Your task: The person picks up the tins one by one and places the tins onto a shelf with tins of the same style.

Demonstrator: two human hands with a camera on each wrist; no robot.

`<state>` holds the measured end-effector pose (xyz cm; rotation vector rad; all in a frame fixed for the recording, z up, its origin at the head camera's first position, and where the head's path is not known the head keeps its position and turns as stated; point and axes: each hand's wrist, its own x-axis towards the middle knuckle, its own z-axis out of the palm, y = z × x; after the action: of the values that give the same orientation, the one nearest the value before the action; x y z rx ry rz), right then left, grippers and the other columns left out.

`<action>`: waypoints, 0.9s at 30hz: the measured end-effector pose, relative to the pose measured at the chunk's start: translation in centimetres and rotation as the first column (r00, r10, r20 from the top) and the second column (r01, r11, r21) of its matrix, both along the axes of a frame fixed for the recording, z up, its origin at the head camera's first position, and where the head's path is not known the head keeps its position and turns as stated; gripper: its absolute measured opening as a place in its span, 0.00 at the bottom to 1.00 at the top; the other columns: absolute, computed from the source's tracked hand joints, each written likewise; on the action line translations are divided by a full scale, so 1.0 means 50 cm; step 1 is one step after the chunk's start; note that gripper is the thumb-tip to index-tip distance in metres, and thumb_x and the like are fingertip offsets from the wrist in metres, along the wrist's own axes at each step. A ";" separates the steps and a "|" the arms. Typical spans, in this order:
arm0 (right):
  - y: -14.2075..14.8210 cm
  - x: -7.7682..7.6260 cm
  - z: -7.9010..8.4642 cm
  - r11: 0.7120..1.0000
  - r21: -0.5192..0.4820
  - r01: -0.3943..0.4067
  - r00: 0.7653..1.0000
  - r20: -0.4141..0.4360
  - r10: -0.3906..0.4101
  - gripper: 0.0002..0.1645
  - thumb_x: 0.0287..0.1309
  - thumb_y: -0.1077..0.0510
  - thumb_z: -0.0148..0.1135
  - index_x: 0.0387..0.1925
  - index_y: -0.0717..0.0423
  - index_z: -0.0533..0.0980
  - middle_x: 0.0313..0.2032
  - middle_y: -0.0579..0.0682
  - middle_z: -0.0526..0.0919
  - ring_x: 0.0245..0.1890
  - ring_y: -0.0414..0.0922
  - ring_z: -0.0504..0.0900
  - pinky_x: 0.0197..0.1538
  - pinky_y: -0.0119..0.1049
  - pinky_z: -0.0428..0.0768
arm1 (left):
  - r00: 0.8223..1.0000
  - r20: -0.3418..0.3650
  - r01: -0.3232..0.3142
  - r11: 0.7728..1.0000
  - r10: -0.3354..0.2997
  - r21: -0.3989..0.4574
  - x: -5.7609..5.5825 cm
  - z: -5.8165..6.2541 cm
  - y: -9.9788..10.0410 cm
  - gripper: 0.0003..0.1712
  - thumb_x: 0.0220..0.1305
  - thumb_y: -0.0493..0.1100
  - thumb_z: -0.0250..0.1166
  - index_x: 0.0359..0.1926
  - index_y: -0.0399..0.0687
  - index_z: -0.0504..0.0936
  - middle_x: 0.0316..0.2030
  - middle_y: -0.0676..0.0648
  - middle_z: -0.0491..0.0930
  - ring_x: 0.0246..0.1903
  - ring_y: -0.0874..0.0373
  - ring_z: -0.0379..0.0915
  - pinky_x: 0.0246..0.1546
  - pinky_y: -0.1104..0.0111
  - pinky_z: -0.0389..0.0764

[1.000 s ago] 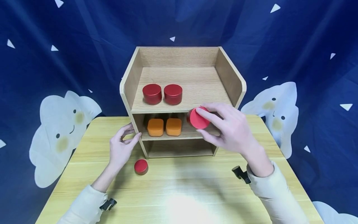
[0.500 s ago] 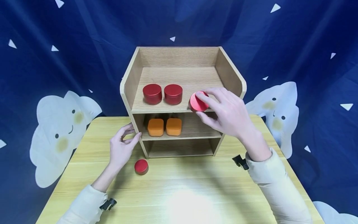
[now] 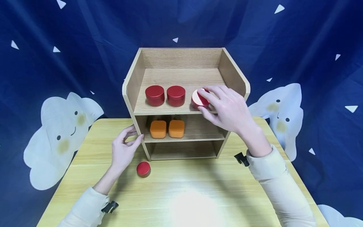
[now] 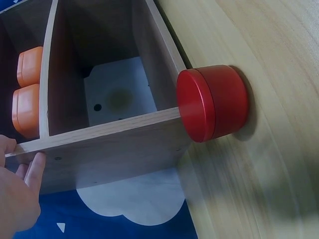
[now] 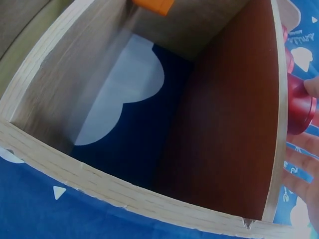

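Nearest the viewer, the table (image 3: 170,179) bears a small red tin (image 3: 143,169) beside the front left corner of the wooden shelf (image 3: 181,58). The left hand (image 3: 123,149) pinches the shelf's left side panel, thumb at the front edge, fingers against the outer face. Two orange boxes (image 3: 158,129) sit in the middle compartment, left of centre. Above, the right hand (image 3: 229,108) pinches a larger red tin (image 3: 197,98), located at the top tier's front, right of centre; base contact cannot be confirmed. Two matching tins (image 3: 176,96) stand to its left. Behind hangs a blue curtain (image 3: 181,22).
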<state>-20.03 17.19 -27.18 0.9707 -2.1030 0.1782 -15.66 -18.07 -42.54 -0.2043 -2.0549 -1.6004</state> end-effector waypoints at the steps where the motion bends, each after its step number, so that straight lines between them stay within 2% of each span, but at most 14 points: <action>1: -0.001 -0.002 0.000 1.000 0.001 0.003 1.000 0.008 -0.003 0.27 0.68 0.46 0.64 0.63 0.54 0.82 0.56 0.58 0.87 0.53 0.57 0.86 0.47 0.50 0.89 | 1.000 0.000 0.000 1.000 0.000 0.001 0.000 -0.001 0.000 0.25 0.57 0.24 0.74 0.57 0.32 0.84 0.45 0.43 0.90 0.43 0.78 0.84 0.39 0.81 0.89; 4: -0.004 -0.006 0.002 1.000 0.013 0.018 0.999 0.035 -0.019 0.27 0.70 0.45 0.62 0.63 0.54 0.81 0.57 0.57 0.87 0.55 0.57 0.85 0.50 0.51 0.89 | 1.000 0.000 0.001 1.000 -0.001 0.006 -0.001 -0.002 -0.001 0.25 0.58 0.24 0.74 0.57 0.32 0.84 0.43 0.61 0.88 0.43 0.77 0.85 0.39 0.81 0.90; 6: -0.006 -0.009 0.002 0.999 0.019 0.027 0.998 0.048 -0.027 0.27 0.70 0.45 0.61 0.63 0.55 0.81 0.57 0.57 0.87 0.56 0.57 0.85 0.52 0.51 0.88 | 1.000 0.001 0.003 1.000 -0.003 0.010 -0.001 -0.002 -0.001 0.25 0.58 0.24 0.74 0.57 0.32 0.84 0.43 0.68 0.86 0.43 0.78 0.84 0.39 0.81 0.90; 18: -0.017 -0.030 0.001 0.999 0.026 0.029 0.997 0.066 -0.030 0.26 0.70 0.46 0.61 0.62 0.54 0.82 0.55 0.54 0.88 0.55 0.54 0.85 0.57 0.49 0.88 | 1.000 0.005 -0.012 1.000 0.012 -0.008 -0.001 -0.003 -0.001 0.24 0.58 0.25 0.74 0.57 0.32 0.84 0.43 0.71 0.84 0.43 0.79 0.84 0.39 0.81 0.89; 21: -0.019 -0.032 0.002 0.999 0.025 0.034 0.997 0.064 -0.036 0.26 0.70 0.45 0.61 0.62 0.54 0.82 0.55 0.55 0.88 0.56 0.54 0.85 0.56 0.49 0.88 | 1.000 0.007 -0.013 1.000 0.013 -0.008 0.000 -0.001 0.000 0.25 0.58 0.25 0.75 0.57 0.32 0.84 0.44 0.65 0.86 0.43 0.79 0.84 0.39 0.81 0.89; 24: -0.021 -0.035 0.002 0.999 0.024 0.039 0.997 0.070 -0.041 0.26 0.70 0.45 0.61 0.62 0.54 0.82 0.55 0.55 0.88 0.56 0.55 0.84 0.55 0.50 0.88 | 1.000 0.007 -0.013 1.000 0.013 -0.010 0.001 0.000 0.001 0.25 0.58 0.25 0.75 0.58 0.33 0.84 0.46 0.49 0.90 0.43 0.80 0.84 0.39 0.82 0.89; 27: -0.022 -0.036 0.003 0.999 0.027 0.043 0.996 0.079 -0.045 0.26 0.71 0.45 0.61 0.62 0.54 0.82 0.55 0.55 0.87 0.56 0.55 0.84 0.56 0.50 0.88 | 1.000 0.007 -0.010 1.000 0.010 -0.010 0.001 0.001 0.001 0.24 0.59 0.25 0.74 0.58 0.32 0.84 0.48 0.31 0.88 0.43 0.80 0.83 0.39 0.83 0.88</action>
<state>-21.84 16.11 -27.04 0.9450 -2.2026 0.1715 -15.61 -18.02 -42.48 -0.1919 -2.0669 -1.5871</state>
